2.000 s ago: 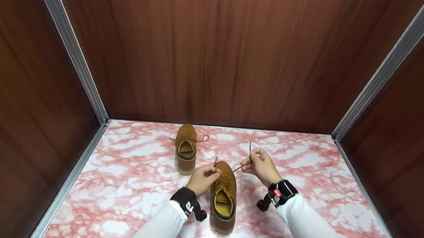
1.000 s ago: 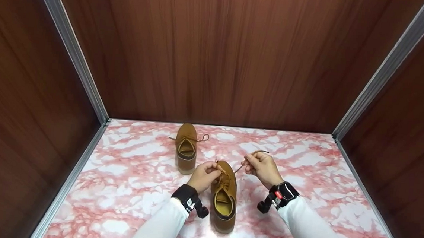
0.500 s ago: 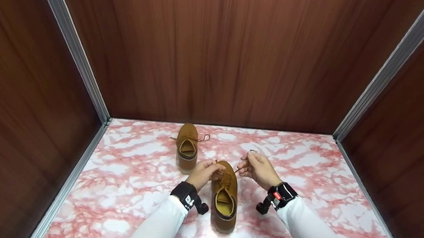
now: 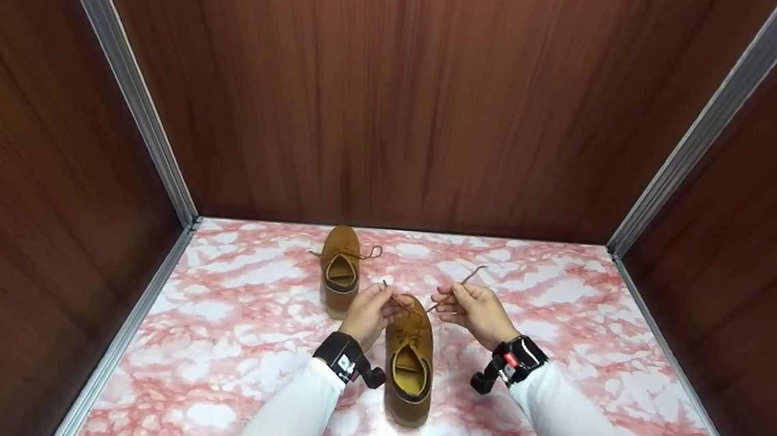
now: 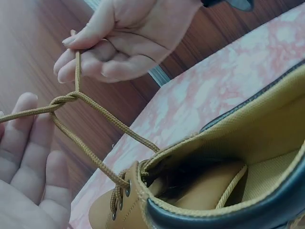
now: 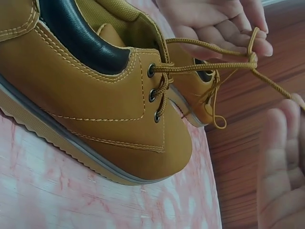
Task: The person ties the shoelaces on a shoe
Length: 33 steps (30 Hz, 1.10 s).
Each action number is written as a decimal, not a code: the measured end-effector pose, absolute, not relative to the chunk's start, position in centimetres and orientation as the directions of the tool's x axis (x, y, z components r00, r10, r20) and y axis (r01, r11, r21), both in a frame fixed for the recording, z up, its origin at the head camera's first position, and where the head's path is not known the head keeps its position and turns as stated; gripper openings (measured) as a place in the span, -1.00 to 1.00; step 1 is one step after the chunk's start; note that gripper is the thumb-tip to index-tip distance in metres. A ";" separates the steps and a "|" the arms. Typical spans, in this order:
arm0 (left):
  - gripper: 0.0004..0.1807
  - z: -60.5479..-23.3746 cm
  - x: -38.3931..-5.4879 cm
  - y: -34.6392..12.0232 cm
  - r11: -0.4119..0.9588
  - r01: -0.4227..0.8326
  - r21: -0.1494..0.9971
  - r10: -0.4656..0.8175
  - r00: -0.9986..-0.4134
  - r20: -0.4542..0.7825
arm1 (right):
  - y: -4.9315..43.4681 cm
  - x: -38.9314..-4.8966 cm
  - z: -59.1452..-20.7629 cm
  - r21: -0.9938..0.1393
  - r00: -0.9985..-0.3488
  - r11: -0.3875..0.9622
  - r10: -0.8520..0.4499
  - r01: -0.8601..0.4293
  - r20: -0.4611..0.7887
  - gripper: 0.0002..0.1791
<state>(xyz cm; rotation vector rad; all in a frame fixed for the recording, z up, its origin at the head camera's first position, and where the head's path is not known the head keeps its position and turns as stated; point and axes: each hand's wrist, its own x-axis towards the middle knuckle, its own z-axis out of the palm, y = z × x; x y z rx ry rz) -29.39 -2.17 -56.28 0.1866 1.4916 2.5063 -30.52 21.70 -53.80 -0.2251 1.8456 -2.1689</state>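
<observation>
A tan lace-up shoe (image 4: 410, 410) stands on the marbled surface between the hands, toe pointing away, with a yellow lining and dark collar. Its cord shoelace (image 6: 205, 68) rises from the top eyelets, and both strands cross in a twist (image 5: 62, 101) above the shoe. The left hand (image 4: 366, 316) pinches one lace end beside the toe, its tip sticking up past the fingers. Opposite it, the right hand (image 4: 484, 316) pinches the other end between thumb and index finger, the free tip pointing up and right. Lace runs taut from the twist toward each hand.
A matching tan shoe (image 4: 340, 301) stands farther back on the left, its lace tied with a loop out to the right. Brown wood-look panels (image 4: 396, 109) with grey metal corner strips enclose the pink-and-white marbled surface (image 4: 539, 406) at the back and both sides.
The left hand has lifted slightly, and its lace end now shows above the fingers. The right hand has shifted its grip along its lace end, whose tip now points up. Both shoes stay put.
</observation>
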 end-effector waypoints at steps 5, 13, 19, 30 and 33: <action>-0.78 -56.4 -29.5 -2.3 -0.483 -0.139 0.865 0.258 -0.966 -0.011 | 21.6 -30.3 -53.7 -0.961 -0.922 -0.208 -0.375 0.183 -0.094 -0.57; -0.75 -56.5 -29.3 -2.4 -0.469 -0.147 0.871 0.265 -0.964 -0.020 | 21.2 -30.1 -53.7 -0.931 -0.915 -0.277 -0.383 0.240 -0.122 -0.54; -0.75 -56.8 -29.5 -2.6 -0.446 -0.132 0.885 0.245 -0.969 -0.021 | 21.1 -30.2 -54.0 -0.934 -0.934 -0.290 -0.343 0.209 -0.103 -0.58; -0.79 -57.7 -29.7 -3.4 -0.414 -0.139 0.900 0.203 -0.978 -0.057 | 21.0 -30.6 -54.9 -0.957 -0.966 -0.212 -0.209 0.196 -0.151 -0.58; -0.79 -57.7 -29.7 -3.7 -0.375 -0.129 0.918 0.179 -0.982 -0.065 | 21.2 -30.7 -55.2 -0.964 -0.967 -0.174 -0.193 0.202 -0.168 -0.59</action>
